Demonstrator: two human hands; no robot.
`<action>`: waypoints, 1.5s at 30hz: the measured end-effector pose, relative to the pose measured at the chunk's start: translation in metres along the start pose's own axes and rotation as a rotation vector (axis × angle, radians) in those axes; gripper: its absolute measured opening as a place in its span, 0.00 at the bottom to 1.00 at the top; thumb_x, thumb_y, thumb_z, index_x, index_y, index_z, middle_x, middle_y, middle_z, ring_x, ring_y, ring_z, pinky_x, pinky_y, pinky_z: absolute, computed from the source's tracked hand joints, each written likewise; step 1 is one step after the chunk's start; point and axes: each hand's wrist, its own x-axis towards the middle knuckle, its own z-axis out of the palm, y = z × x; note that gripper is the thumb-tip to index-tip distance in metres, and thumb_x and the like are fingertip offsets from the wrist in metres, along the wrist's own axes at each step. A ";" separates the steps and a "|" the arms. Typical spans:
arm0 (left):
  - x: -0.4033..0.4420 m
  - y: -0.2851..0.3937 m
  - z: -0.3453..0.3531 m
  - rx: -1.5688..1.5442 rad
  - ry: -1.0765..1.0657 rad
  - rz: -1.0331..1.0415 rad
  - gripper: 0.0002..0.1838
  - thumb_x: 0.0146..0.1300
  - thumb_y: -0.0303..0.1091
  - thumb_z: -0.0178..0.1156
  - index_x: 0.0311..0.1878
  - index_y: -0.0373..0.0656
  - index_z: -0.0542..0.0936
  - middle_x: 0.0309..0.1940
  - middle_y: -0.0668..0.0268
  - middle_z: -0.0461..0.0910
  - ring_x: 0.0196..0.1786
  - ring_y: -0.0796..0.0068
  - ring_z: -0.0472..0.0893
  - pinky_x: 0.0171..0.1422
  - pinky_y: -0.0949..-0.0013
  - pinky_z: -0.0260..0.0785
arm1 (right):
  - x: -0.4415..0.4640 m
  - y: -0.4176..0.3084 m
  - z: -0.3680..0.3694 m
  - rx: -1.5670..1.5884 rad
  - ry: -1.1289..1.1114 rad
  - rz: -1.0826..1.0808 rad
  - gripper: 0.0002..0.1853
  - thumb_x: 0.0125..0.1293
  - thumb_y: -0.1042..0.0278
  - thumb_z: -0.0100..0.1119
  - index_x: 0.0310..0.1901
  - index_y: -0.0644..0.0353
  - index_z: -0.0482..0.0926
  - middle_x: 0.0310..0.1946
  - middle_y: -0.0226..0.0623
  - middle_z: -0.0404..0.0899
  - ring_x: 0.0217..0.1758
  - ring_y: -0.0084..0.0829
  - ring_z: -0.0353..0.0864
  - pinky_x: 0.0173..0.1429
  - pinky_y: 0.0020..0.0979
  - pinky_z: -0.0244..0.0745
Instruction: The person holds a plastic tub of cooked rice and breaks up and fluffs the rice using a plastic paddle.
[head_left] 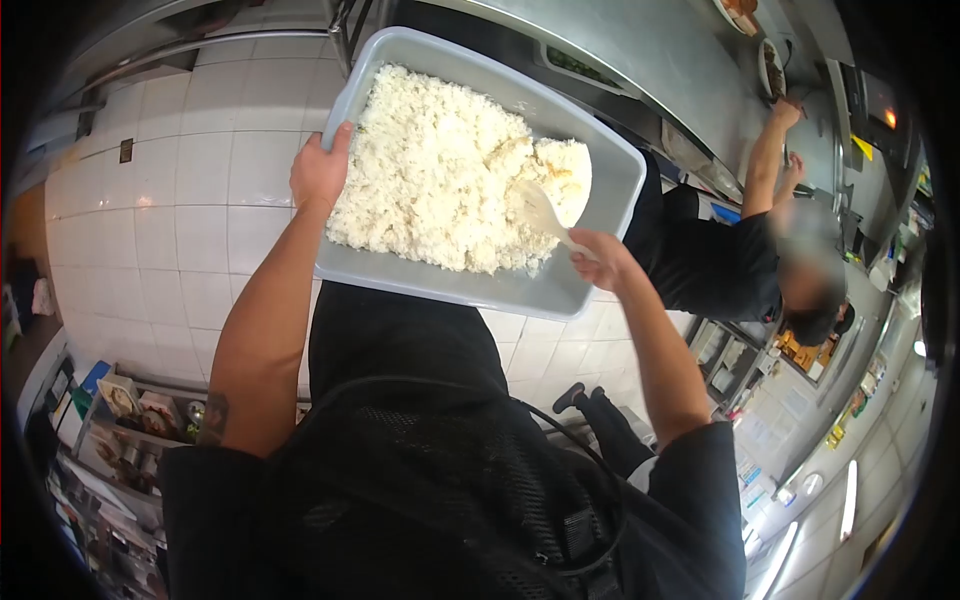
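A grey plastic tub (400, 272) holds a wide bed of cooked white rice (430, 165), with bare tub floor showing at its right end. My left hand (320, 172) grips the tub's left rim, fingers wrapped over the edge. In my right hand (601, 259) is a pale rice paddle (541, 208), its blade against the rice at the right side. Near the blade stands a raised clump of rice (563, 170) with a slightly browned surface.
A co-worker in black (715, 255) stands at the right, one hand near a bowl (771, 70). A steel counter (640, 35) runs beyond the tub. White floor tiles (200, 180) lie to the left, and shelves with containers (130, 420) at lower left.
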 end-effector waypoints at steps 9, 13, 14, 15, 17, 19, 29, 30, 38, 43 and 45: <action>-0.003 -0.008 0.005 0.015 -0.005 -0.023 0.36 0.65 0.70 0.50 0.47 0.41 0.82 0.43 0.50 0.85 0.51 0.45 0.82 0.56 0.49 0.73 | 0.148 0.057 0.165 -0.375 0.764 -0.852 0.15 0.60 0.65 0.59 0.42 0.70 0.76 0.33 0.57 0.80 0.36 0.56 0.80 0.44 0.50 0.75; 0.005 -0.001 0.002 0.005 0.007 -0.007 0.36 0.65 0.69 0.50 0.47 0.40 0.82 0.42 0.49 0.85 0.50 0.45 0.83 0.56 0.49 0.73 | 0.139 0.080 0.169 -0.182 0.721 -0.771 0.30 0.61 0.60 0.67 0.58 0.74 0.76 0.55 0.59 0.80 0.62 0.53 0.77 0.66 0.39 0.69; 0.005 -0.002 0.000 0.002 0.005 -0.012 0.36 0.65 0.69 0.50 0.47 0.40 0.82 0.42 0.49 0.85 0.50 0.45 0.83 0.56 0.49 0.73 | 0.135 0.079 0.139 -0.390 0.656 -0.757 0.31 0.62 0.58 0.69 0.62 0.69 0.74 0.45 0.49 0.84 0.50 0.42 0.83 0.51 0.38 0.77; 0.003 -0.001 -0.001 0.007 -0.011 -0.017 0.36 0.65 0.69 0.50 0.48 0.40 0.82 0.42 0.50 0.85 0.50 0.45 0.83 0.56 0.49 0.73 | 0.099 0.058 0.104 -0.306 0.313 -0.447 0.33 0.64 0.57 0.69 0.66 0.63 0.71 0.29 0.34 0.79 0.27 0.24 0.77 0.26 0.29 0.69; 0.001 0.001 -0.002 0.006 -0.022 -0.017 0.36 0.65 0.70 0.50 0.48 0.40 0.82 0.42 0.50 0.85 0.50 0.45 0.83 0.56 0.49 0.73 | 0.036 0.026 0.046 -0.194 0.137 -0.272 0.27 0.62 0.61 0.68 0.61 0.62 0.78 0.17 0.23 0.64 0.13 0.15 0.56 0.16 0.25 0.49; 0.001 0.003 -0.004 0.016 -0.019 -0.025 0.36 0.65 0.69 0.50 0.48 0.40 0.82 0.42 0.50 0.85 0.49 0.45 0.83 0.55 0.49 0.73 | -0.017 -0.011 0.006 -0.544 0.016 -0.196 0.25 0.59 0.61 0.70 0.56 0.64 0.82 0.19 0.30 0.74 0.16 0.21 0.67 0.20 0.29 0.63; -0.001 0.007 0.002 0.058 -0.007 -0.022 0.36 0.66 0.69 0.49 0.49 0.41 0.82 0.44 0.49 0.85 0.51 0.45 0.83 0.57 0.50 0.73 | 0.093 0.075 0.082 -0.923 0.372 -0.762 0.26 0.55 0.60 0.68 0.54 0.64 0.83 0.43 0.57 0.85 0.47 0.47 0.87 0.53 0.41 0.79; 0.000 0.003 0.003 0.043 -0.013 -0.023 0.36 0.66 0.69 0.49 0.50 0.41 0.82 0.44 0.49 0.85 0.52 0.45 0.82 0.57 0.50 0.73 | 0.075 0.092 0.105 -0.830 0.433 -0.600 0.28 0.58 0.59 0.66 0.61 0.57 0.79 0.48 0.58 0.83 0.52 0.54 0.84 0.58 0.46 0.77; 0.007 -0.005 0.008 0.018 -0.002 -0.007 0.37 0.66 0.69 0.50 0.53 0.41 0.82 0.48 0.49 0.84 0.55 0.47 0.81 0.60 0.51 0.71 | 0.005 0.032 0.036 -1.170 0.206 -0.630 0.24 0.57 0.70 0.59 0.58 0.51 0.82 0.43 0.52 0.85 0.47 0.52 0.85 0.55 0.46 0.79; 0.002 -0.001 0.000 0.013 -0.018 -0.001 0.37 0.65 0.69 0.50 0.53 0.41 0.81 0.48 0.50 0.84 0.54 0.46 0.81 0.60 0.51 0.71 | -0.043 -0.030 0.029 -1.547 0.304 -0.810 0.19 0.57 0.70 0.60 0.51 0.47 0.87 0.42 0.47 0.86 0.47 0.46 0.86 0.54 0.43 0.79; 0.003 -0.001 0.002 0.007 -0.014 -0.004 0.37 0.65 0.69 0.50 0.52 0.41 0.81 0.47 0.50 0.85 0.54 0.47 0.82 0.59 0.52 0.71 | 0.004 -0.023 0.053 -1.523 0.349 -0.808 0.16 0.57 0.72 0.59 0.47 0.53 0.87 0.40 0.47 0.87 0.47 0.47 0.86 0.53 0.43 0.80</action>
